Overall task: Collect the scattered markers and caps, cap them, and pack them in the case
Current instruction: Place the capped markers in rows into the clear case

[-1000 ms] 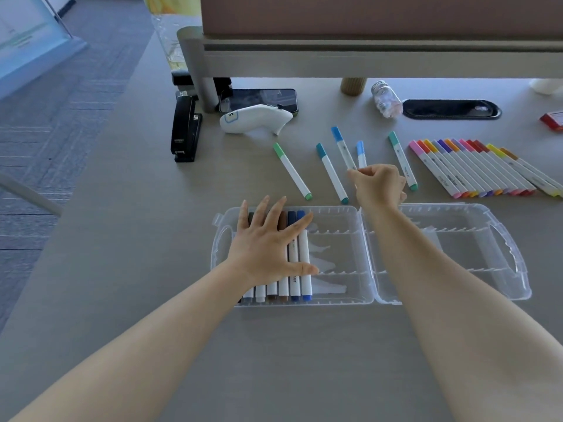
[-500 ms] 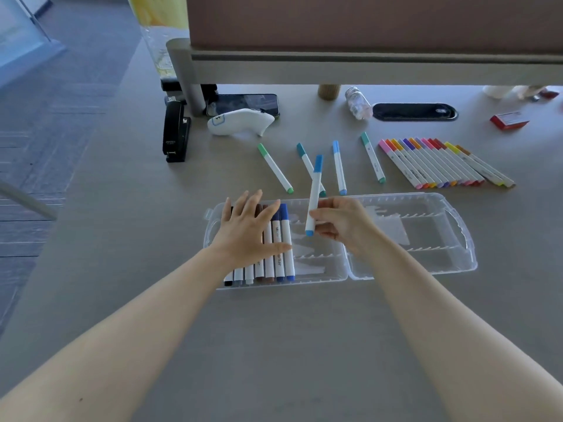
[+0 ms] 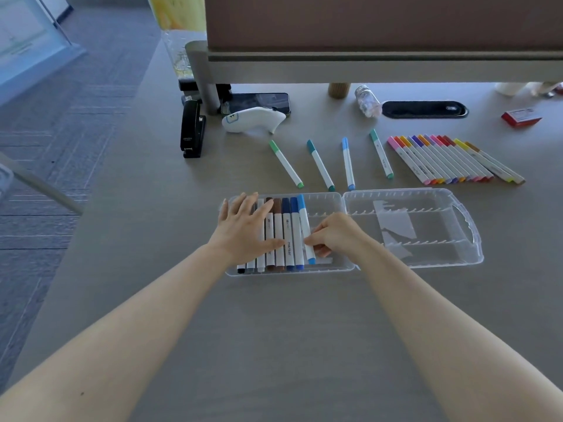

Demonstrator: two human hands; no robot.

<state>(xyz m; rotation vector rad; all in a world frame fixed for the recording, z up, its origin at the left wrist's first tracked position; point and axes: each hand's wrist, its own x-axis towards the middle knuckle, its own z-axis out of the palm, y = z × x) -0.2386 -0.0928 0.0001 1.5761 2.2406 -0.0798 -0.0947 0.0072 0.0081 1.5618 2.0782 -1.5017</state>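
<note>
A white-barrelled marker with a light blue cap (image 3: 305,228) lies in the left half of the clear plastic hinged case (image 3: 457,263), its long axis running away from the person, cap at the far end and the near end tipped slightly to the right. It sits at the right edge of a row of packed white markers with black, grey, brown and dark blue caps (image 3: 281,236), all lying parallel with caps pointing away. The right hand (image 3: 335,236) pinches the light blue marker near its lower barrel with curled fingers. The left hand (image 3: 243,228) lies flat with fingers spread and straight, pressing on the left part of the packed row. The case is opened flat on the grey table (image 3: 289,330); its right half holds only clear dividers. Beyond the case, four loose markers with green, teal, light blue and teal caps (image 3: 320,164) lie apart, caps away. To their right a close-packed row of pink, orange, purple, red and yellow markers (image 3: 441,159) lies slanted. A black stapler (image 3: 192,129) stands farther left.
</note>
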